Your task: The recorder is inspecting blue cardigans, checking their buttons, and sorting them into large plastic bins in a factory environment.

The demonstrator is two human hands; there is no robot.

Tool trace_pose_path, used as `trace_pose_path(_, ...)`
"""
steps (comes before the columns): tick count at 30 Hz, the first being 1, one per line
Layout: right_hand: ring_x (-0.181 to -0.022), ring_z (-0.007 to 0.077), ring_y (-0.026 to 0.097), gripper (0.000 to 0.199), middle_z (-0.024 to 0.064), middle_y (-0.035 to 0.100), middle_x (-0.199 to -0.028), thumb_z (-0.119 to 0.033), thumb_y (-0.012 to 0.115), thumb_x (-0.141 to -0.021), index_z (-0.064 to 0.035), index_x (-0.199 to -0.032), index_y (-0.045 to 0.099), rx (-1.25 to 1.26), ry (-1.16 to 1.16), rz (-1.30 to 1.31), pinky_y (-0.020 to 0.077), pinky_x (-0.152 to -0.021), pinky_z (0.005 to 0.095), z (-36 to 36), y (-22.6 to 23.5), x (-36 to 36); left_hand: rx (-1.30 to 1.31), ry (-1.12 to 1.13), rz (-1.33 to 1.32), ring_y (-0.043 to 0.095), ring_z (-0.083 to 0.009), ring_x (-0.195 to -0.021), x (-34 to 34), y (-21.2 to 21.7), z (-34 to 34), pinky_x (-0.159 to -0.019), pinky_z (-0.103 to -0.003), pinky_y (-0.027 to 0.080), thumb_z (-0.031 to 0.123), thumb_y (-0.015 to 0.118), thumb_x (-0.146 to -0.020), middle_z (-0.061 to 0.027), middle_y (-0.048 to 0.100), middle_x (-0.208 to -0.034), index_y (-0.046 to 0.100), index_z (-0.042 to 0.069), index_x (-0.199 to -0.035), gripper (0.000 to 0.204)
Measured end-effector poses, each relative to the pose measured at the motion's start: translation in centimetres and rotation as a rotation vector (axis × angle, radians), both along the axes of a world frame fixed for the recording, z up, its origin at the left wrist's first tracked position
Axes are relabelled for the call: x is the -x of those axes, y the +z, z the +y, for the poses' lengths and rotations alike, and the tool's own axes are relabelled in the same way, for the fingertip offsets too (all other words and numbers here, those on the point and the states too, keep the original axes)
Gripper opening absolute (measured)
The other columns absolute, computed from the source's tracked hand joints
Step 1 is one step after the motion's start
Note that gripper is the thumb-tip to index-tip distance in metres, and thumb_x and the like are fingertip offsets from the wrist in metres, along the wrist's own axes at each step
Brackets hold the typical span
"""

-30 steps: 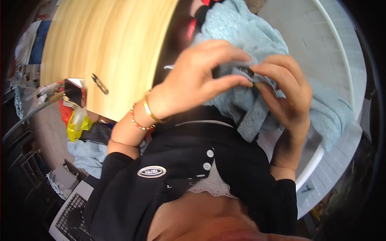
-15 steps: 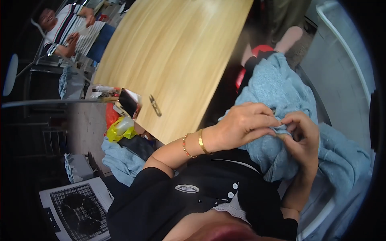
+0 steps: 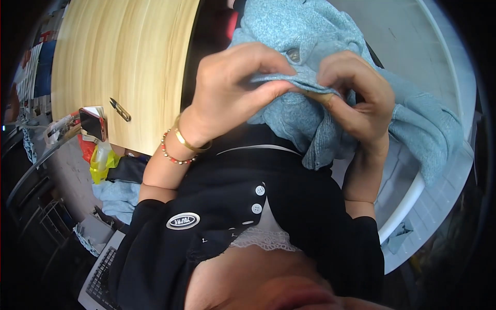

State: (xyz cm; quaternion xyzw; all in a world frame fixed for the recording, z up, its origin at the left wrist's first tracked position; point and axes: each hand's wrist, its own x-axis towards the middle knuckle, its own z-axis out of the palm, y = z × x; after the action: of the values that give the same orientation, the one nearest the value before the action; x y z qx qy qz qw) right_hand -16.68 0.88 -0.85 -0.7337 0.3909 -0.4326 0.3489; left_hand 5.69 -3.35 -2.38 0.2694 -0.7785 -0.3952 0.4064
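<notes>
A light blue knitted garment [image 3: 299, 26] is bunched over my lap and hangs over to the right. My left hand [image 3: 232, 85] pinches a folded edge of it between thumb and fingers. Close by on the right, my right hand [image 3: 356, 93] grips the same edge, thumb below and fingers curled above. The strip between both hands is stretched nearly level. Just beyond it, a round grey button [image 3: 293, 55] shows on the knit. Part of the fold is hidden by my fingers.
A wooden table [image 3: 124, 57] stands at the left, with small thread snips [image 3: 120, 109] and a phone [image 3: 92, 124] near its edge. Below hang a yellow plastic bag [image 3: 103, 166] and more blue knitwear [image 3: 118, 199]. A large white tub [image 3: 408, 46] curves along the right.
My view has turned and shifted, so the table sits farther left. The hands have drawn a little apart, and a longer strip of the garment's edge now shows between them.
</notes>
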Motion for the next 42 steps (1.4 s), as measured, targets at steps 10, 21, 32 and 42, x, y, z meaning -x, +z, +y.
trace_pose_path(10,-0.062,0.0097,0.053,0.030,0.0065,0.064,-0.089,0.009,0.068,-0.062,-0.0027,-0.090,0.065,0.196,-0.089,0.176,0.0411,-0.051,0.0216,0.7,0.7,-0.8,-0.147,-0.083,0.000,0.062,-0.0170,-0.092,-0.5,0.4,0.8,-0.082,-0.028,0.049,-0.002,0.077,-0.072,-0.0079,0.066,-0.095,0.067,0.000,-0.098,0.029)
trace_pose_path(21,-0.056,0.0025,0.047,0.029,0.0061,0.065,-0.095,0.005,0.070,-0.065,0.0002,-0.093,0.065,-0.017,0.068,-0.004,0.0353,-0.047,0.0169,-0.3,0.3,0.1,0.164,-0.148,-0.026,0.066,-0.0243,-0.087,-0.9,0.7,0.2,-0.076,-0.031,0.053,-0.005,0.074,-0.070,-0.0122,0.067,-0.092,0.068,-0.001,-0.096,0.027)
trace_pose_path(32,-0.056,0.0008,0.045,0.025,0.0070,0.064,-0.092,0.007,0.068,-0.067,0.0022,-0.091,0.063,-0.130,0.116,-0.126,0.0328,-0.048,0.0147,-0.5,-0.3,0.1,0.147,-0.124,-0.005,0.067,-0.0238,-0.085,-1.0,0.6,0.5,-0.072,-0.029,0.053,-0.007,0.072,-0.070,-0.0124,0.067,-0.091,0.068,-0.001,-0.094,0.025)
trace_pose_path(42,-0.059,0.0064,0.049,0.026,0.0081,0.065,-0.089,0.011,0.062,-0.064,0.0002,-0.088,0.064,0.074,-0.012,0.026,0.0376,-0.050,0.0192,0.3,0.1,-0.2,0.308,-0.045,-0.031,0.067,-0.0235,-0.082,-0.4,-0.1,0.8,-0.068,-0.029,0.052,-0.012,0.070,-0.066,-0.0120,0.067,-0.091,0.067,0.000,-0.094,0.031)
